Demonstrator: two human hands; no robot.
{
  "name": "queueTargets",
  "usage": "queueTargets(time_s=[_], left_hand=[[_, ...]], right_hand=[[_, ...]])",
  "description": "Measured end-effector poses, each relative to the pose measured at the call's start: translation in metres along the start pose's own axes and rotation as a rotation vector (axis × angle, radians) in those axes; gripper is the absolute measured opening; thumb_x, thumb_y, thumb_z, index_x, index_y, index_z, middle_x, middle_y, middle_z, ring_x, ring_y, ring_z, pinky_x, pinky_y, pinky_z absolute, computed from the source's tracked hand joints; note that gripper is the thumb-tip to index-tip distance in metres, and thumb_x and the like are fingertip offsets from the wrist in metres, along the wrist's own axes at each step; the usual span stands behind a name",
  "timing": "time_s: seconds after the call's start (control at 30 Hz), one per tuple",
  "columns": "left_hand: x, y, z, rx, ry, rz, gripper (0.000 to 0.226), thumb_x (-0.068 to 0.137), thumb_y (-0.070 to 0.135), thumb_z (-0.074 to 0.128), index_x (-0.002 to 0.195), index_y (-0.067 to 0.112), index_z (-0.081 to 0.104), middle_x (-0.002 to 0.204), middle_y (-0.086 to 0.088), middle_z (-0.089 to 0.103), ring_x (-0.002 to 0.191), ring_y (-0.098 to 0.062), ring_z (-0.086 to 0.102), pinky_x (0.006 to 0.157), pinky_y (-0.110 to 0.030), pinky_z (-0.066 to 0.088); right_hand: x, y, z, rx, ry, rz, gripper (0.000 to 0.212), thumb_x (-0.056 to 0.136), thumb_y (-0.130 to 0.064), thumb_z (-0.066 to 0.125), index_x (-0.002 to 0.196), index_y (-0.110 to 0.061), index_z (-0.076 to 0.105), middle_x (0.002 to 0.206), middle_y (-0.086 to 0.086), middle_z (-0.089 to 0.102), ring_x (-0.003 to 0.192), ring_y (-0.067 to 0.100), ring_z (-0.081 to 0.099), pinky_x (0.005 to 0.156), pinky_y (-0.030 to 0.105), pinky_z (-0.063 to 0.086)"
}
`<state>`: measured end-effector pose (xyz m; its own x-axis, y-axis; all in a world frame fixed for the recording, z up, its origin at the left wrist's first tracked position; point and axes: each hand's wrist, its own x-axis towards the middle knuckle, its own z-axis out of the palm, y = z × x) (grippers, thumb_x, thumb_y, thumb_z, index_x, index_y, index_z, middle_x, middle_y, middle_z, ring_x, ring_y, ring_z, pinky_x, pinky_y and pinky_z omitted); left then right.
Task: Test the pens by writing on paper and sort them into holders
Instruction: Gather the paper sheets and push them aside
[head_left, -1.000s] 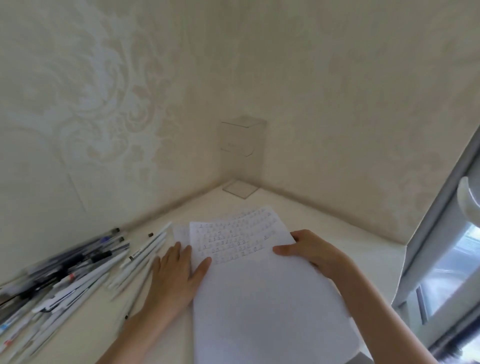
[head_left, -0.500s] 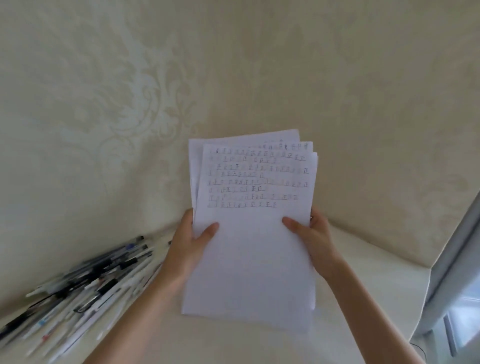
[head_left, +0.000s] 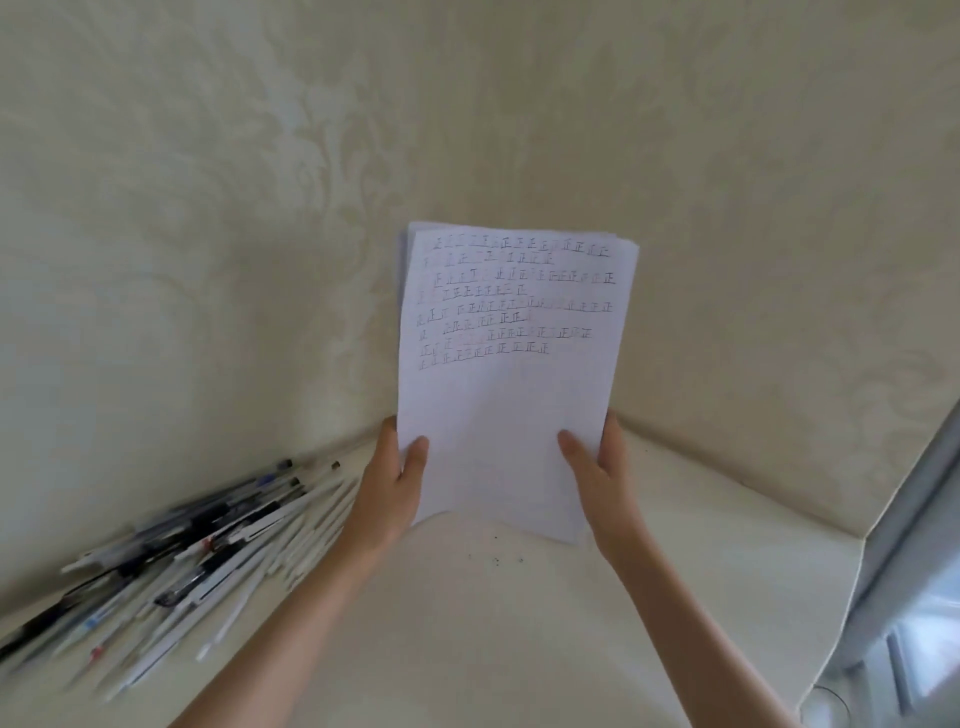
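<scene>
Cream desk (head_left: 519, 623); paper (head_left: 509, 415) with 正 marks

Pen pile (head_left: 171, 561) blurred, cut off at left.

Handwritten marks were seen only on the top sheet of the paper stack (head_left: 511, 395), which was held upright at its lower corners by the left hand (head_left: 397, 480) and the right hand (head_left: 602, 475). The character 正 was repeated in about eight uneven rows across the upper half of the sheet, from near the top edge down to roughly the middle. The strokes were written in dark and bluish ink, some faint, and a few marks were too small to be made out. The lower half of the sheet was left unmarked. On the pens (head_left: 171, 561) along the left edge of the desk, no lettering could be read.
</scene>
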<state>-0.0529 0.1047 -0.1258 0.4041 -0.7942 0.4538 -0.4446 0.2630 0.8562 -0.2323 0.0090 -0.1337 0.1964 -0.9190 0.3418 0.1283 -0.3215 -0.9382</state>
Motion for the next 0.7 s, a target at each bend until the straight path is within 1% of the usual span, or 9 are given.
queueTargets(time_s=[0.03, 0.1, 0.17, 0.27, 0.33, 0.43, 0.53, 0.63, 0.7], left_hand=[[0.000, -0.001, 0.000, -0.014, -0.010, -0.007, 0.033, 0.099, 0.013, 0.039, 0.128, 0.027, 0.033, 0.121, 0.029, 0.040, 0.101, 0.031, 0.037, 0.087, 0.005, 0.027], [0.005, -0.003, 0.003, -0.046, -0.013, -0.030, 0.025, 0.097, 0.012, 0.044, 0.114, 0.030, 0.041, 0.116, 0.024, 0.051, 0.107, 0.013, 0.050, 0.093, -0.012, 0.037], [0.007, -0.001, 0.010, -0.090, -0.046, -0.090, 0.025, 0.093, 0.012, 0.052, 0.103, 0.034, 0.044, 0.106, 0.017, 0.059, 0.098, 0.000, 0.059, 0.088, -0.026, 0.046], [-0.002, -0.001, 0.028, -0.059, -0.217, -0.192, 0.032, 0.087, 0.017, 0.064, 0.104, 0.034, 0.043, 0.104, 0.007, 0.064, 0.086, -0.003, 0.065, 0.078, -0.028, 0.054], [-0.014, -0.005, 0.043, 0.001, -0.317, -0.259, 0.039, 0.083, 0.024, 0.068, 0.112, 0.028, 0.042, 0.103, 0.004, 0.066, 0.084, -0.003, 0.065, 0.074, -0.023, 0.053], [-0.029, -0.011, 0.064, 0.142, -0.386, -0.264, 0.054, 0.082, 0.038, 0.066, 0.123, 0.030, 0.032, 0.091, 0.008, 0.067, 0.080, -0.001, 0.063, 0.068, -0.013, 0.046], [-0.033, -0.010, 0.076, 0.294, -0.412, -0.165, 0.043, 0.087, 0.046, 0.055, 0.122, 0.022, 0.048, 0.081, 0.007, 0.067, 0.079, -0.003, 0.061, 0.075, -0.022, 0.046], [-0.027, -0.012, 0.076, 0.361, -0.425, -0.121, 0.029, 0.088, 0.045, 0.053, 0.107, 0.023, 0.060, 0.074, 0.007, 0.066, 0.071, -0.004, 0.060, 0.075, -0.025, 0.046], [-0.024, -0.018, 0.071, 0.395, -0.411, -0.102, 0.027, 0.088, 0.043, 0.056, 0.104, 0.023, 0.063, 0.075, 0.006, 0.064, 0.071, -0.006, 0.057, 0.073, -0.023, 0.045]], right_hand=[[0.002, 0.000, -0.002, -0.004, 0.002, 0.000, 0.032, 0.079, -0.021, 0.057, 0.111, -0.023, 0.057, 0.109, -0.003, 0.066, 0.099, 0.015, 0.063, 0.084, 0.034, 0.053], [0.010, -0.005, -0.011, -0.034, 0.049, 0.021, 0.020, 0.082, -0.012, 0.062, 0.101, -0.018, 0.059, 0.096, -0.004, 0.067, 0.085, 0.013, 0.064, 0.073, 0.028, 0.052], [0.020, -0.009, -0.029, -0.108, 0.096, 0.081, 0.017, 0.084, 0.000, 0.063, 0.095, -0.011, 0.056, 0.087, 0.000, 0.063, 0.075, 0.016, 0.059, 0.063, 0.027, 0.047], [0.028, -0.008, -0.067, -0.258, 0.004, 0.207, 0.019, 0.082, 0.005, 0.064, 0.092, -0.010, 0.060, 0.087, 0.008, 0.065, 0.069, 0.017, 0.062, 0.060, 0.029, 0.051], [0.023, 0.000, -0.094, -0.292, -0.069, 0.306, 0.020, 0.079, 0.006, 0.068, 0.093, -0.009, 0.064, 0.090, 0.013, 0.068, 0.069, 0.020, 0.067, 0.064, 0.034, 0.056], [0.015, 0.012, -0.131, -0.392, -0.107, 0.423, 0.035, 0.066, -0.006, 0.077, 0.099, -0.002, 0.065, 0.093, 0.019, 0.070, 0.078, 0.034, 0.068, 0.073, 0.044, 0.056], [0.028, 0.022, -0.154, -0.567, -0.140, 0.426, 0.025, 0.075, -0.004, 0.074, 0.097, -0.008, 0.065, 0.099, 0.016, 0.069, 0.082, 0.031, 0.066, 0.080, 0.044, 0.054], [0.055, 0.025, -0.158, -1.118, -0.166, 0.351, 0.050, 0.083, -0.017, 0.068, 0.130, -0.015, 0.050, 0.131, 0.012, 0.054, 0.116, 0.030, 0.054, 0.096, 0.041, 0.045], [0.056, 0.016, -0.145, -1.451, -0.075, 0.212, 0.060, 0.087, -0.026, 0.063, 0.140, -0.018, 0.036, 0.141, 0.011, 0.042, 0.127, 0.032, 0.041, 0.101, 0.038, 0.036]])
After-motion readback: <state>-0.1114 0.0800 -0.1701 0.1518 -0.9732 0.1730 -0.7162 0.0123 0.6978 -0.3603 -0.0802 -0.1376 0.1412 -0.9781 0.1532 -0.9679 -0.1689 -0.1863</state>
